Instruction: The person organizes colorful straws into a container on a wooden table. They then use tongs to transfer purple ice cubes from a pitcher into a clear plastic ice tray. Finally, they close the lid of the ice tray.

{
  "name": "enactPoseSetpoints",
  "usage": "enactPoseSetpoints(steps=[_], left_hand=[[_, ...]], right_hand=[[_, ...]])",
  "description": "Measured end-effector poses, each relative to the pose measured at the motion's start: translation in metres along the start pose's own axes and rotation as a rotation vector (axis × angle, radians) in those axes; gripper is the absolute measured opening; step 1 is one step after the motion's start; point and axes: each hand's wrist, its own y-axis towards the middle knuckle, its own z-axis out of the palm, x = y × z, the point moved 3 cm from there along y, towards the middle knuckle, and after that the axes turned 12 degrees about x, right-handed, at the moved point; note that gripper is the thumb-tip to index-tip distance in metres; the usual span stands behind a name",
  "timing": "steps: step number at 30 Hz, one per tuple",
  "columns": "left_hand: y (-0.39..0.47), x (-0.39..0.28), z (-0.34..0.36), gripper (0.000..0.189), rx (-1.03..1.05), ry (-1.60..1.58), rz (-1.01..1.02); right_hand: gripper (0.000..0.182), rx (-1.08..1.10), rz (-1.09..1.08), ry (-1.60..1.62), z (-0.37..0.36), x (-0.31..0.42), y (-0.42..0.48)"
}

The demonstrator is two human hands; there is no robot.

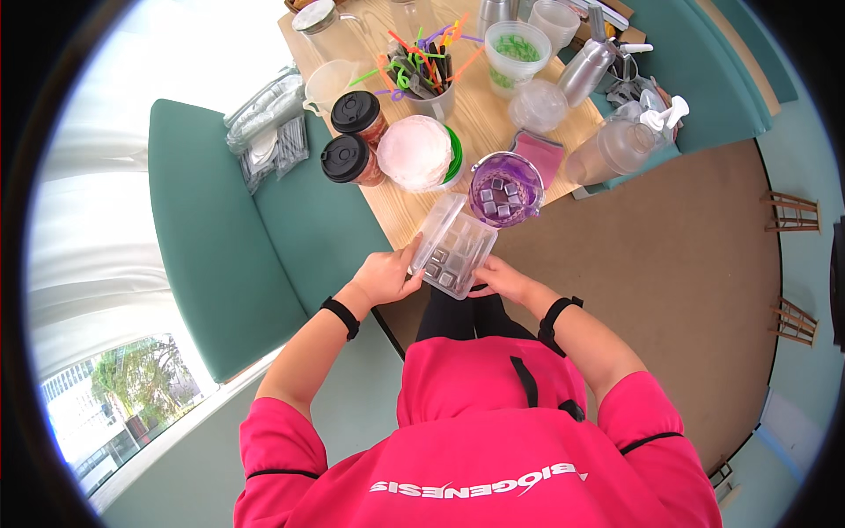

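Observation:
A clear plastic compartment box (474, 239) is held over the table's front edge, its hinged lid (438, 223) raised along the left side. My left hand (388, 276) grips the box's left side, with fingers against the lid. At the lower right, my right hand (507, 277) supports the other side, some fingers beneath it. A few metal cubes (447, 278) sit in the compartments nearest me; the farther compartments look bare. Just beyond the box stands a purple translucent bucket (476, 188) with a metal handle. Several metal cubes (504, 211) lie on its bottom.
On the wooden table (389, 221) are lidded paper cups (345, 158), a tub with a white round top (416, 152), a straw container (432, 105), a pink cloth (544, 155), a pump bottle (610, 150) and a metal whipping siphon (586, 71). Green bench seats (310, 198) flank it.

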Motion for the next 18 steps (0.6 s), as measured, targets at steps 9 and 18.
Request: enactPoseSetpoints(steps=[9,18], left_hand=[[-0.010,0.028,-0.007,0.049,-0.121,-0.121,-0.204],[-0.041,0.058,0.003,0.037,-0.344,-0.590,-0.362]], right_hand=[[0.043,-0.051,0.050,0.042,-0.007,-0.008,0.006],[0.040,-0.110,0.164,0.020,-0.016,-0.013,0.003]])
